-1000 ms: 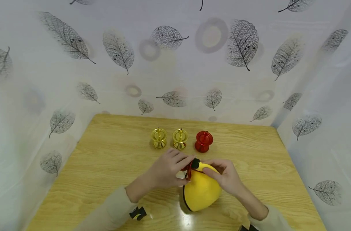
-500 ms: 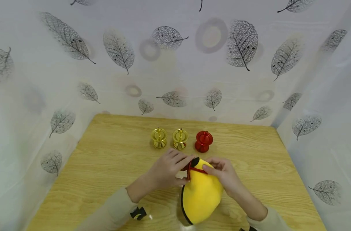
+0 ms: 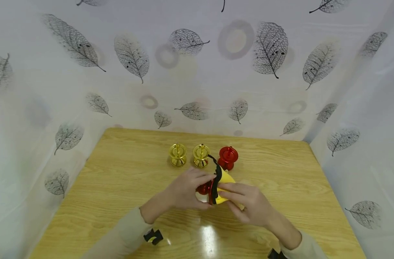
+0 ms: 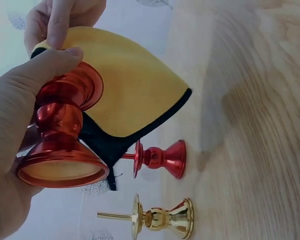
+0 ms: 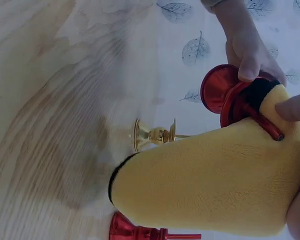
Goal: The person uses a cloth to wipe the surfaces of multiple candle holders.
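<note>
My left hand [image 3: 185,190] grips a red metal candlestick [image 4: 60,120], tilted sideways and held above the table. Its hollow base faces the left wrist camera, while the dish and spike [image 5: 265,122] show in the right wrist view. A yellow cloth [image 5: 210,182] with black edging is pinched in my right hand [image 3: 253,203]. The cloth lies against the candlestick's dish, and its loose part hangs toward the table in both wrist views. In the head view, most of the candlestick is hidden behind my left fingers and the cloth.
Behind my hands a second red candlestick [image 3: 228,155] stands upright. To its left are two gold candlesticks, one in the middle [image 3: 201,154] and one at the left [image 3: 177,154]. A leaf-patterned curtain [image 3: 197,72] encloses the wooden table [image 3: 125,162] at the back and sides.
The cloth, which hung broad toward the table's front, has swung up and away toward the back, its black edge now facing left. My right hand has turned with it; the left hand stays nearly still.
</note>
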Tool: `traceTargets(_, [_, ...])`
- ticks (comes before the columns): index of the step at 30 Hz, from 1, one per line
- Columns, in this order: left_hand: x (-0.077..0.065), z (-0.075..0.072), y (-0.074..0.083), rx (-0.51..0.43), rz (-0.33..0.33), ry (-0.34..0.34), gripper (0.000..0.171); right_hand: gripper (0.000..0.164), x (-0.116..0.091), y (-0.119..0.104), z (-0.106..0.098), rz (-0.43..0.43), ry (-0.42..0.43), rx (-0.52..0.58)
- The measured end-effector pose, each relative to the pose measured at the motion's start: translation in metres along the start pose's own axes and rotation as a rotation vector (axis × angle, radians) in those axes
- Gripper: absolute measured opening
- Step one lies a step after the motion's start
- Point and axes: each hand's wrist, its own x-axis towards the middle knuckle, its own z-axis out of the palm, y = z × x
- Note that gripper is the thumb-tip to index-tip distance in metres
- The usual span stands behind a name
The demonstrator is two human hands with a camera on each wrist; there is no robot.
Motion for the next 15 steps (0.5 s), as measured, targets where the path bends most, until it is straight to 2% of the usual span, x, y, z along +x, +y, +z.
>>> traceTargets(1, [0.000,0.000,0.000,0.015,0.006,0.005,0.078,0.022,-0.001,0.000,0.000,0.045,0.001,0.046])
traceTargets(3, [0.001,0.001,0.000,0.073,0.035,0.030,0.079,0.025,-0.002,-0.001,0.001,0.207,0.013,0.186])
traceTargets(6, [0.001,0.002,0.002,0.172,0.103,0.097,0.080,0.022,-0.003,-0.004,-0.001,0.542,0.047,0.481])
traceTargets(10, [0.002,0.007,0.004,0.324,0.218,0.220,0.071,0.015,0.001,-0.005,-0.006,0.952,0.084,0.858])
traceTargets(12, [0.002,0.010,0.004,0.394,0.264,0.277,0.065,0.015,0.003,-0.005,-0.008,1.092,0.085,0.998])
traceTargets(15, [0.001,0.012,0.004,0.435,0.288,0.315,0.063,0.013,0.004,-0.004,-0.010,1.212,0.081,1.138])
